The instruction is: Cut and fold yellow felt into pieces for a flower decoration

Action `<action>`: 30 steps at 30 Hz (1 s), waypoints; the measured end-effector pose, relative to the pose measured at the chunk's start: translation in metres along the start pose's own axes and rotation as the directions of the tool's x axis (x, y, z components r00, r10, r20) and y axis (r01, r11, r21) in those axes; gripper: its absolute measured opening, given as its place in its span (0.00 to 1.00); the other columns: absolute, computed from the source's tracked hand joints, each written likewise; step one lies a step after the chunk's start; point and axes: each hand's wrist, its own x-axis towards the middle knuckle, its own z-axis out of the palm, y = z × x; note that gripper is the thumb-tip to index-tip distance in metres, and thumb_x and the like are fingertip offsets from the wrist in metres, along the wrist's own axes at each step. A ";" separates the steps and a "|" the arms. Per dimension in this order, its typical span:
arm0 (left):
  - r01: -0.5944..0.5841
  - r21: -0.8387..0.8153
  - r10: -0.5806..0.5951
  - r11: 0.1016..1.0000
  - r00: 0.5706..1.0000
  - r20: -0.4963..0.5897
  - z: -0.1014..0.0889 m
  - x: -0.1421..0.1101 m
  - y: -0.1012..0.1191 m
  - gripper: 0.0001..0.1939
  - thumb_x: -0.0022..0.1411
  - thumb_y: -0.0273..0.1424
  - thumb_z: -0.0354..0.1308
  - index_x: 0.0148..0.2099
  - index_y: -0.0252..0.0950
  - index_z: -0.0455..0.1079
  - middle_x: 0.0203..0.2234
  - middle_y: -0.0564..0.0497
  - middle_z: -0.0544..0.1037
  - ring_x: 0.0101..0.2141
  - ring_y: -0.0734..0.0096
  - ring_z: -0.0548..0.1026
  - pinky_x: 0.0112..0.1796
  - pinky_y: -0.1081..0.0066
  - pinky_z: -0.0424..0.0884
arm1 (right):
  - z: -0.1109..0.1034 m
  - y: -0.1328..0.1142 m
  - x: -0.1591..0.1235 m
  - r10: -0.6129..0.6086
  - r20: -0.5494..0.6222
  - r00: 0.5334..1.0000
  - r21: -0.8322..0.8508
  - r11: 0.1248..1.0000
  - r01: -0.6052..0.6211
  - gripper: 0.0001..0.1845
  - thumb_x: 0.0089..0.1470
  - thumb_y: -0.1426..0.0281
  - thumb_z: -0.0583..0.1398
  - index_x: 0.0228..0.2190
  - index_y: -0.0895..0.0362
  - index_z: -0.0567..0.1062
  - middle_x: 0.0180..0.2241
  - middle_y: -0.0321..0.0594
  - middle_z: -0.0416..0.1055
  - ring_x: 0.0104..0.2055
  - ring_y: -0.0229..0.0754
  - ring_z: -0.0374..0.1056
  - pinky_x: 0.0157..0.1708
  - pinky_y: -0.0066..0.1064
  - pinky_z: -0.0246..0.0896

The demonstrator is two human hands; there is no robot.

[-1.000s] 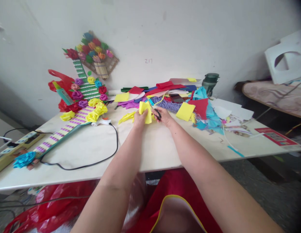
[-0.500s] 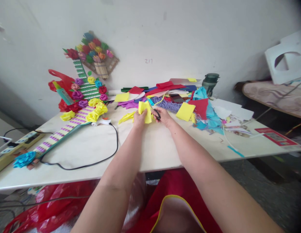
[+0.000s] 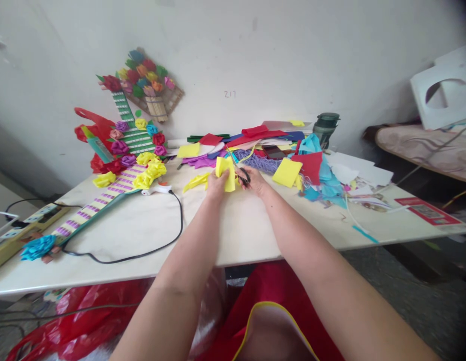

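Observation:
My left hand (image 3: 218, 184) pinches a piece of yellow crepe paper (image 3: 230, 180), held up over the middle of the table. In my right hand (image 3: 254, 181) is a pair of scissors (image 3: 245, 176) with black handles. Its blades point up and away, close beside the paper's right edge; whether they touch it I cannot tell. Yellow paper pieces (image 3: 196, 182) lie just left of my left hand. To the right of the scissors rests a yellow paper square (image 3: 287, 172).
A glue gun (image 3: 158, 189) trails a black cord across the white table (image 3: 143, 230) at left. Flower-decorated panels (image 3: 101, 198) stand beyond it. Coloured paper (image 3: 255, 135) is piled along the wall, near a dark green bottle (image 3: 326, 129). Paper scraps (image 3: 364, 193) lie at right.
Almost nothing differs. The yellow paper and the scissors have shifted only very slightly, and both hands keep their hold.

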 end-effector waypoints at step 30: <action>-0.019 -0.100 0.004 0.995 0.990 -0.141 -0.006 0.013 -0.008 0.15 0.48 0.34 0.63 0.37 0.31 0.69 0.23 0.45 0.78 0.27 0.62 0.79 0.30 0.68 0.73 | -0.015 -0.003 0.007 -0.148 -0.194 0.970 0.063 0.985 0.163 0.18 0.44 0.56 0.65 0.23 0.58 0.70 0.17 0.34 0.69 0.14 0.31 0.61 0.10 0.22 0.45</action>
